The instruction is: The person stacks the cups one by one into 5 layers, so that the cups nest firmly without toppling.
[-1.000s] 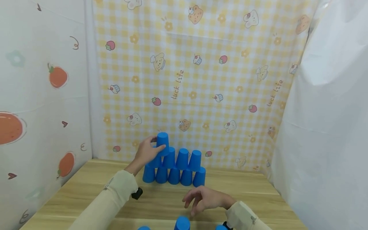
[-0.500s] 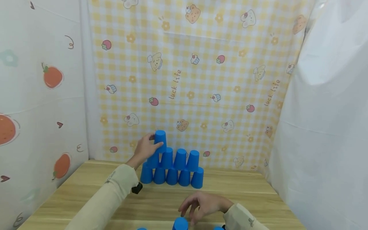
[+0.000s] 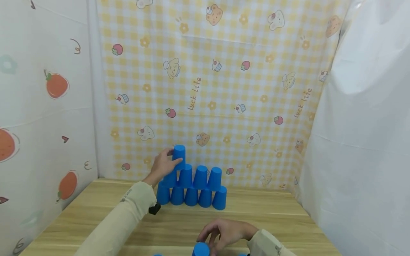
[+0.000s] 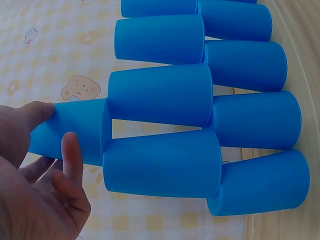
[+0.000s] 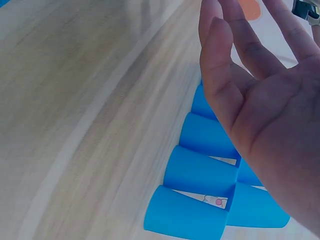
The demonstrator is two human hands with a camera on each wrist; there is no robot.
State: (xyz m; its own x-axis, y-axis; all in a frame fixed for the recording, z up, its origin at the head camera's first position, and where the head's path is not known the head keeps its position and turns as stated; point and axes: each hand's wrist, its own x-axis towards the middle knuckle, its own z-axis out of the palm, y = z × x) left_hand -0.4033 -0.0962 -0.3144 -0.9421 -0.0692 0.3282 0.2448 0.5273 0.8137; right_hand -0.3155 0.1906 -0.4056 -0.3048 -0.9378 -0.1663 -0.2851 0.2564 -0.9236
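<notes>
In the head view my left hand [image 3: 164, 165] holds an upside-down blue cup [image 3: 179, 153] between thumb and fingers. The left wrist view shows this cup's rim at the bases of two second-row cups [image 4: 162, 162], above the gap between them. Beneath the second row [image 3: 200, 177] stands a bottom row of upside-down blue cups [image 3: 191, 197]. My right hand [image 3: 225, 232] hovers near the table's front, its fingers loosely bent just behind a single blue cup [image 3: 201, 250]. Whether they touch that cup is hidden; no cup shows in the palm in the right wrist view.
Two more blue cups, one at left [image 3: 157, 255] and one at right [image 3: 242, 255], barely show at the bottom edge. A checked cloth [image 3: 224, 85] hangs behind the wooden table [image 3: 262, 213]. White sheets hang on both sides.
The cup in my left hand has risen slightly onto the second row, then stayed nearly still. My right hand has come down and nearer, closer to the single front cup. The view shifted slightly.
</notes>
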